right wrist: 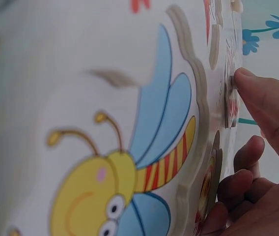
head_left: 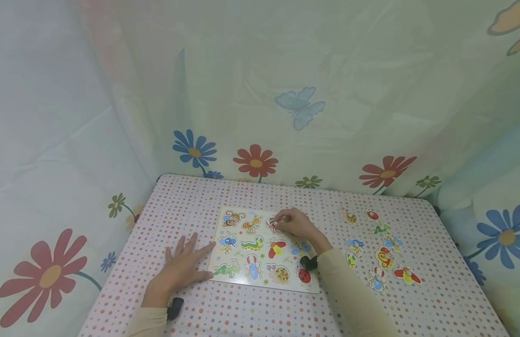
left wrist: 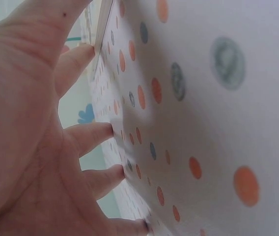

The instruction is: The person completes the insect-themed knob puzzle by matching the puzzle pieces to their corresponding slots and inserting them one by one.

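Note:
A wooden insect puzzle board (head_left: pixel 239 255) lies flat on the dotted table. My right hand (head_left: pixel 297 223) is over its top-right recess, pinching a red-striped insect puzzle piece (head_left: pixel 273 225). In the right wrist view that piece (right wrist: pixel 231 93) stands at the board's surface under a fingertip, the other fingers curled below. A printed dragonfly (right wrist: pixel 166 167) shows in its cut-out nearby. My left hand (head_left: pixel 182 267) spreads its fingers at the board's left side, thumb and index finger at the edge. The left wrist view shows the other fingertips (left wrist: pixel 115 172) on the tablecloth.
Loose insect pieces lie scattered right of the board, among them a snail (head_left: pixel 349 216), a ladybird (head_left: pixel 372 215), a blue beetle (head_left: pixel 377 280) and a red-winged bug (head_left: pixel 407 275). A flowered curtain (head_left: pixel 226 117) stands behind the table (head_left: pixel 192 196).

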Available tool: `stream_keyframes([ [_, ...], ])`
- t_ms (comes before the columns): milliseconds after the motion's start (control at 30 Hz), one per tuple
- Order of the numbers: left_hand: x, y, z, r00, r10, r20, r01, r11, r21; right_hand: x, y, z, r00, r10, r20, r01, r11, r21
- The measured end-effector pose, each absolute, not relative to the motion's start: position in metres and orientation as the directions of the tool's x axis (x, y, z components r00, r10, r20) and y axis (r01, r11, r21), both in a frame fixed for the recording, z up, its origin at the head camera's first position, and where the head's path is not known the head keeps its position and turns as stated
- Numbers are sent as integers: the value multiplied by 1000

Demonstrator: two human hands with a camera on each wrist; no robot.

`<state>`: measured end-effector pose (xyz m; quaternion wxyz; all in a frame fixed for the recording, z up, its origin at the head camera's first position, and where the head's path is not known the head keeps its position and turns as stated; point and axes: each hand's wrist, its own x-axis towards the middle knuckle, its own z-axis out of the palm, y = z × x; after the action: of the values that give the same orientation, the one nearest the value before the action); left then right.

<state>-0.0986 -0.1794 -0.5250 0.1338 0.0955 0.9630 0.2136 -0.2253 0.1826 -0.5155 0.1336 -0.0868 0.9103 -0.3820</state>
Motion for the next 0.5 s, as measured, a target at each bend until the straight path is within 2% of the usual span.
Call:
stream_keyframes([
  [500,-99,-179,-526,-945,234,-228,115,891,440,-226,182,-517,-947,-252,-201,-28,685,-728],
])
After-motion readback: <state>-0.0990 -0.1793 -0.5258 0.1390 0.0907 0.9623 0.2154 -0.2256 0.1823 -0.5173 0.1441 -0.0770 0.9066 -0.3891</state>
